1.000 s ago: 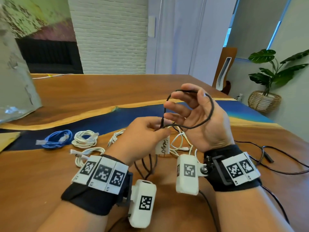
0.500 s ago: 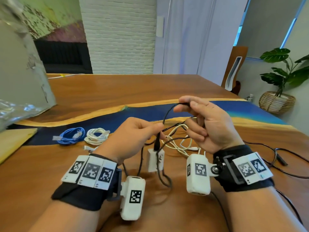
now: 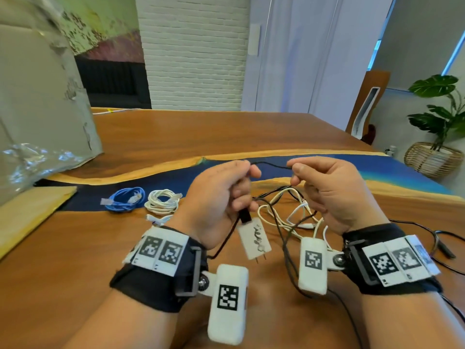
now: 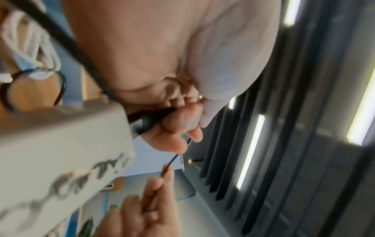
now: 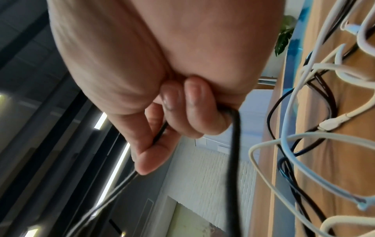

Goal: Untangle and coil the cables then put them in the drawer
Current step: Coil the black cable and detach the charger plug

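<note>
A thin black cable point(image 3: 270, 165) stretches taut between both hands at frame centre, above the worktop point(image 3: 176, 132). The left hand point(image 3: 216, 195) has its fingers curled round the cable's plug end, a white charger point(image 3: 254, 238) dangling below. The right hand point(image 3: 329, 190) has its fingers clamped on the cable. Tangled white cables point(image 3: 292, 215) lie beneath; coiled blue cable point(image 3: 124, 199) and white coil point(image 3: 162, 201) sit centre-left.

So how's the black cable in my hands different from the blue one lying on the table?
The black cable is uncoiled, stretched between the left hand and right hand; the blue cable is already wound into a coil.

The black cable is held off the table and still crosses the loose white cables; the blue cable lies apart, beside a coiled white cable.

The black cable ends in a white plug adapter; the blue cable shows a small clear connector.
</note>
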A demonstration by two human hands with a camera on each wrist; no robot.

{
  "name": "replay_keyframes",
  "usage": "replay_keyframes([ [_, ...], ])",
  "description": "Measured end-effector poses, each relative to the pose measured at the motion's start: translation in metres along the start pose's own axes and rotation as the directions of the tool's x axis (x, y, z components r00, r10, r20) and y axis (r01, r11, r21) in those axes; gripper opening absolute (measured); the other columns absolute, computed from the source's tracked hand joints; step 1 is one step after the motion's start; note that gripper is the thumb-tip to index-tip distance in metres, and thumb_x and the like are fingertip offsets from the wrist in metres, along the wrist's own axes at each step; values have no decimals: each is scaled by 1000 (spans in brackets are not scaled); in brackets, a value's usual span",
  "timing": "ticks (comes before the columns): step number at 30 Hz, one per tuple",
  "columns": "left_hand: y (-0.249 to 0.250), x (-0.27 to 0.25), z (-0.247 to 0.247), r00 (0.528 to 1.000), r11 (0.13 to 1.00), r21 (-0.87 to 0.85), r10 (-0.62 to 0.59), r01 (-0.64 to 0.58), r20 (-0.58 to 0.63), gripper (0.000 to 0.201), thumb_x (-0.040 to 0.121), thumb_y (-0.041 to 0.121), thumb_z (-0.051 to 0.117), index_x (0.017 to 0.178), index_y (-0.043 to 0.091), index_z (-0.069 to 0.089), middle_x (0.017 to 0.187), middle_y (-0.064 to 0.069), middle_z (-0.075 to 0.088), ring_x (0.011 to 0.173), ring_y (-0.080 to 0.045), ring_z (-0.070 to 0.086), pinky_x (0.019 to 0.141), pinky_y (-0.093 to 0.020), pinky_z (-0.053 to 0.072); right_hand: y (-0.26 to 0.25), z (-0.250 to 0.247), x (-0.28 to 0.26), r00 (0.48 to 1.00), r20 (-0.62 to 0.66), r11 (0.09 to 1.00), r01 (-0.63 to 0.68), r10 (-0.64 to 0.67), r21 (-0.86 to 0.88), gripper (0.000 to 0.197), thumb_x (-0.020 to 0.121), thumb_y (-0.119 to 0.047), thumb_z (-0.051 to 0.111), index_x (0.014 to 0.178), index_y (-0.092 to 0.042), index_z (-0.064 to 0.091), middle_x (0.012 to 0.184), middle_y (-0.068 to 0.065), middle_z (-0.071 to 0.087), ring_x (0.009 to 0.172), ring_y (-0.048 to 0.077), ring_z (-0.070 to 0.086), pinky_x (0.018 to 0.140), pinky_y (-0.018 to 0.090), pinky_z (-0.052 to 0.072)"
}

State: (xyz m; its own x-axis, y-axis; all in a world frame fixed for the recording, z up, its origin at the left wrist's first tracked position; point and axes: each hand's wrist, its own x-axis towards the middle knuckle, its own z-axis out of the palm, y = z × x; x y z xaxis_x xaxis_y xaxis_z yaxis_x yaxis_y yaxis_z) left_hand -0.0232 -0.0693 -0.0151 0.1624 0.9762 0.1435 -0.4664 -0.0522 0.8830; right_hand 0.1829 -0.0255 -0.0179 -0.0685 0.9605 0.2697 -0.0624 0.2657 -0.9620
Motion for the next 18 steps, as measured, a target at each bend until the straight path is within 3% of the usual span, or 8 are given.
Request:
replay_keyframes([
  [2,8,-1,-4,998,975,-213,-51,58,37,34,107,26,42,88,7,63,59,6,23,43,-8,22,45,-22,35,-1,1,-2,1000,18,992,23,-21,-126,13,96,-13,68,97,-13,81,71,9,68,42,11,34,38,20,25],
  [4,11,1,-7,998,915,-401,-35,50,44,32,106,27,43,91,8,64,59,8,21,43,-6,19,43,-20,29,-2,8,-4,995,102,957,53,-25,-285,13,96,-14,69,98,-16,81,72,9,71,44,4,48,44,12,36],
  [6,11,2,-10,1000,850,-527,-20,24,13,30,106,26,42,102,8,65,60,9,24,44,-7,22,44,-20,32,-3,21,-8,972,236,911,81,18,-404,14,97,-15,69,99,-20,81,77,4,77,60,1,66,60,11,48],
  [8,10,3,-11,999,831,-555,0,-28,-51,32,107,26,42,117,8,66,62,8,29,46,-8,26,50,-20,38,-2,34,-13,931,357,845,131,75,-518,17,98,-21,68,96,-29,83,86,-5,79,82,2,71,79,21,54],
  [10,11,4,-12,991,872,-480,31,-92,-132,35,108,24,42,130,10,64,66,7,40,49,-7,32,55,-21,43,-2,44,-18,894,427,743,195,134,-640,29,100,-30,64,78,-32,81,79,-14,75,80,5,66,82,34,53],
  [12,11,5,-12,975,946,-291,84,-142,-204,33,109,22,42,135,17,63,73,4,57,51,-8,39,56,-23,46,-5,51,-24,866,470,686,239,170,-688,37,102,-36,59,72,-26,78,73,-9,72,76,15,63,82,42,53],
  [15,8,4,-11,963,987,46,158,-152,-218,34,109,17,43,138,26,59,100,1,77,65,-16,66,58,-27,56,-12,50,-27,851,493,697,242,182,-675,41,103,-38,57,66,-32,75,63,-5,68,65,10,58,79,38,51],
  [18,3,4,-11,976,987,114,133,-114,-170,40,110,15,43,148,27,50,121,2,74,94,-24,77,75,-29,63,-16,45,-28,841,512,694,263,177,-671,46,103,-39,58,60,-25,70,59,-4,65,59,11,53,74,36,49],
])
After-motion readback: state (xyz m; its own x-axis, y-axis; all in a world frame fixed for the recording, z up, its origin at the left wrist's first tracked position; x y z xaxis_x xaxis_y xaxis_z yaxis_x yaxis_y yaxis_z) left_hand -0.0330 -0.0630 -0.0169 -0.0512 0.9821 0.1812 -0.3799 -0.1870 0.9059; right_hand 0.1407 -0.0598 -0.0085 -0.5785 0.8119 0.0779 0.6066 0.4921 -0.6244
